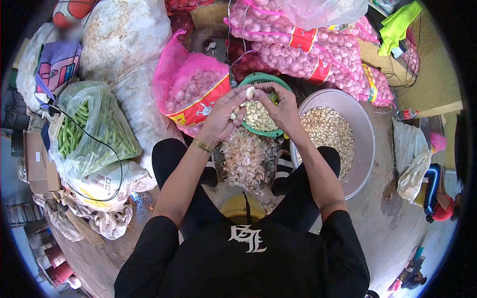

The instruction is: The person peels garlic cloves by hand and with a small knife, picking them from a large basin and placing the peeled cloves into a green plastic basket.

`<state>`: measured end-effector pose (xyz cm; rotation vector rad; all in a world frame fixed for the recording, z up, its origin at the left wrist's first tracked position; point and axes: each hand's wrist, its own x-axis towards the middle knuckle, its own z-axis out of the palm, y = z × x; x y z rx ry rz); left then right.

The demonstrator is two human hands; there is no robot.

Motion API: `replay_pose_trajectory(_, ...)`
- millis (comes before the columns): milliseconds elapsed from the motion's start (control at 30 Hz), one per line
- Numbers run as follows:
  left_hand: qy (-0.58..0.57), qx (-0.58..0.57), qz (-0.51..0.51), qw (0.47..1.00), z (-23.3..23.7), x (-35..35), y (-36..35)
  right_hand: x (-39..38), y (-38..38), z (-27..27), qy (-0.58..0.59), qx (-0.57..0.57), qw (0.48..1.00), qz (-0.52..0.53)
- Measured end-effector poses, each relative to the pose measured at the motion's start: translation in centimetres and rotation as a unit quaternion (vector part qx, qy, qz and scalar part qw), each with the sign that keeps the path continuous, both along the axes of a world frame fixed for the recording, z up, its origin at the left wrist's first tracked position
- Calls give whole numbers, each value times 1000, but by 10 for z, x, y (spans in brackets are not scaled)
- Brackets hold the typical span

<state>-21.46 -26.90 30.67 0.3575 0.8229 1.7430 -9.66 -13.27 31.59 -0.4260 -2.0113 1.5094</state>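
Observation:
Over a green plastic basket (267,78), my left hand (222,115) and my right hand (282,110) meet at the fingertips. A pale garlic clove (250,93) is pinched between them. More pale cloves (233,116) show at the curled lower fingers of my left hand. Peeled garlic cloves (258,117) lie in the basket under my hands. Something green shows near my right fingers, too small to name. Below the basket, a heap of dry garlic skins (244,158) covers the floor between my feet.
At right stands a large pale basin (365,149) of garlic cloves (328,134). An opened pink mesh sack (191,94) of garlic bulbs sits left of the basket; full garlic sacks (318,54) are stacked behind. A plastic bag of green beans (94,129) lies at far left.

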Motion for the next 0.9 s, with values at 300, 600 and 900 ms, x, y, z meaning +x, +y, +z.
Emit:
replay_pose_trajectory(300, 90, -40, 19, 995, 2, 4, 4, 3, 4, 6, -15, -24, 999, 29)
replay_pose_trajectory(600, 63, -32, 52, 996, 0, 4, 6, 8, 13, 2, -39, 154, 987, 9)
replay_pose_trajectory(900, 94, -49, 39, 994, 2, 6, 6, 8, 10, 5, -65, 255, 965, -5)
